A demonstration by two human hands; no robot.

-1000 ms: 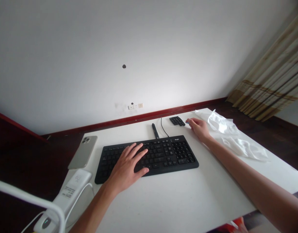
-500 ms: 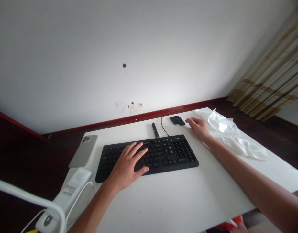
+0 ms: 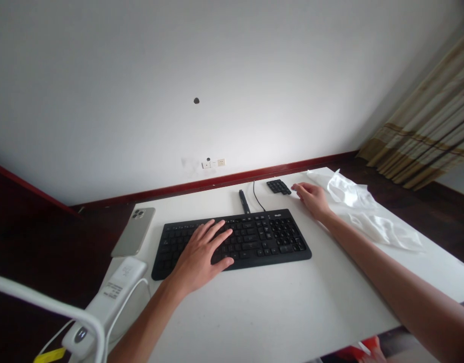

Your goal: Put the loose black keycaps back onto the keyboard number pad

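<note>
A black keyboard (image 3: 250,247) lies on the white table, its number pad at the right end looking stripped of keycaps. My left hand (image 3: 203,252) rests flat across the keyboard's left and middle keys, fingers spread. Behind the keyboard, loose black keycaps (image 3: 278,186) sit together in a block with a stepped right edge. Just right of that block is my right hand (image 3: 311,197), low over the table with its fingers pinched together. Whatever is between those fingertips is too small to make out. A dark pen-like stick (image 3: 244,201) lies behind the keyboard, beside its cable (image 3: 257,196).
Crumpled white plastic wrapping (image 3: 352,194) lies right of my right hand. At the left edge are a phone (image 3: 135,232), face down, and a white power bank-like device (image 3: 114,295) with a cable. A white curved tube (image 3: 46,302) crosses the lower left. The wall stands behind the table.
The view has shifted slightly, so everything sits a little further right. Both hands keep nearly the same pose and place; the keycap block looks unchanged.
</note>
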